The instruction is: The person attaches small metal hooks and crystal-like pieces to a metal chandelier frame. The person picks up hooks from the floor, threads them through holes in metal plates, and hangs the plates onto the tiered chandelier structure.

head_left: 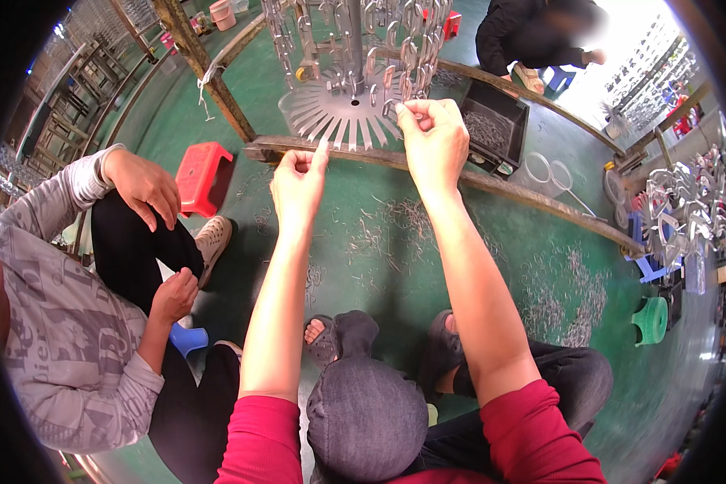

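In front of me stands a metal rack with a round slotted plate (343, 121) at its base. Silvery carabiner-like metal links (371, 60) hang in rows above the plate. My right hand (437, 145) is closed in a pinch at the plate's right side, thumb and forefinger on a small metal link (390, 106). My left hand (298, 187) is at the plate's near edge, its forefinger pointing up at the slots and the other fingers curled. What those curled fingers hold, if anything, is hidden.
A wooden rail (492, 181) crosses before me. Behind it is a black tray (496, 129) of small metal pieces; thin scraps (395, 230) litter the green floor. A red stool (202, 177) and a seated person (81, 323) are left, another person (532, 36) far right.
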A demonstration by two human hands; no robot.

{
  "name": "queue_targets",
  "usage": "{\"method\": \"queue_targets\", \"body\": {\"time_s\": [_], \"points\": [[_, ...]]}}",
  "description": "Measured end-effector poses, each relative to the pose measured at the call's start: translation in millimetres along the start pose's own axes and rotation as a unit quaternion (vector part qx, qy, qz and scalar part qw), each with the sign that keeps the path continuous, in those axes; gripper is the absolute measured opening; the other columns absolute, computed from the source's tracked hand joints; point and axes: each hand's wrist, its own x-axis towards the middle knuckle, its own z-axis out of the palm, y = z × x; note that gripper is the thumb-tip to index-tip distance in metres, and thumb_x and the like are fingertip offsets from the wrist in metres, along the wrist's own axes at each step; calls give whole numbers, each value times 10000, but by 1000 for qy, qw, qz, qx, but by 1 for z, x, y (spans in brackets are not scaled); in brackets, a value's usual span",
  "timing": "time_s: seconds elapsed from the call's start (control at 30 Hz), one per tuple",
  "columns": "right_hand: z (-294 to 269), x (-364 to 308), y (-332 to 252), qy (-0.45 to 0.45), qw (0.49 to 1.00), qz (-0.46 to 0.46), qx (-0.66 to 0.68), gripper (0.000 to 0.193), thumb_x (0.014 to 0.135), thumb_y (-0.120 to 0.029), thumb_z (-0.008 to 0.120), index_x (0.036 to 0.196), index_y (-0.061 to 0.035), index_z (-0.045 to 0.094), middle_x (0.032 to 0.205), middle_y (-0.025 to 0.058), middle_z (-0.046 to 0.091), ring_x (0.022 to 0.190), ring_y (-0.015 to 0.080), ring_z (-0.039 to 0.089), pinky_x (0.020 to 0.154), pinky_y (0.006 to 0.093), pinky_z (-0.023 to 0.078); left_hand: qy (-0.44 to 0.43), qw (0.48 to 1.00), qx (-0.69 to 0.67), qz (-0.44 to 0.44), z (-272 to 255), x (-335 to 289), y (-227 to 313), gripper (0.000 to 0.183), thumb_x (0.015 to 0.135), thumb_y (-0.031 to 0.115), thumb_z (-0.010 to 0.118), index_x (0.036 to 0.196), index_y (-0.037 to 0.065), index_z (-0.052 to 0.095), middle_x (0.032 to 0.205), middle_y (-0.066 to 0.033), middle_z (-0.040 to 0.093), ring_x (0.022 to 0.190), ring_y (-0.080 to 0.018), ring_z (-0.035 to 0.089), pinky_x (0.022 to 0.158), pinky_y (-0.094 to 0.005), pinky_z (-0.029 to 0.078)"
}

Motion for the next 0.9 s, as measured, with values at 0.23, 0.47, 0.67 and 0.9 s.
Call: {"method": "queue_targets", "body": {"time_s": [0.23, 0.47, 0.67, 0.9], "points": [[-8, 2, 5, -19, 999, 17, 20, 90, 765, -172, 669, 812, -96, 679, 786, 34, 557, 618, 162, 570, 574, 324, 455, 16, 946, 15, 322, 22, -25, 34, 129, 788, 82, 663, 910, 47, 687, 771, -36, 622, 605, -72, 495, 574, -214, 419], [-35, -17, 24, -70, 994, 48, 75, 116, 818, -8, 564, 892, -31, 649, 822, 79, 561, 660, 167, 579, 618, 297, 471, 46, 915, 97, 389, 39, -21, 36, 154, 772, 105, 682, 918, 58, 691, 761, -53, 620, 575, -98, 518, 540, -251, 419], [-50, -36, 19, -103, 953, 223, 180, 109, 821, 53, 558, 905, -10, 529, 783, 45, 581, 617, 94, 596, 531, 223, 462, 88, 909, 184, 363, 41, -9, 36, 262, 757, 235, 700, 972, 89, 677, 765, -64, 629, 627, -234, 597, 620, -331, 468], [-54, -44, 27, -161, 930, 255, 208, 148, 815, -31, 627, 960, -4, 615, 801, 58, 653, 649, 105, 630, 517, 212, 472, 61, 933, 173, 310, 38, 7, 40, 227, 766, 251, 693, 920, 85, 697, 767, -62, 676, 674, -182, 642, 645, -301, 483]]}}
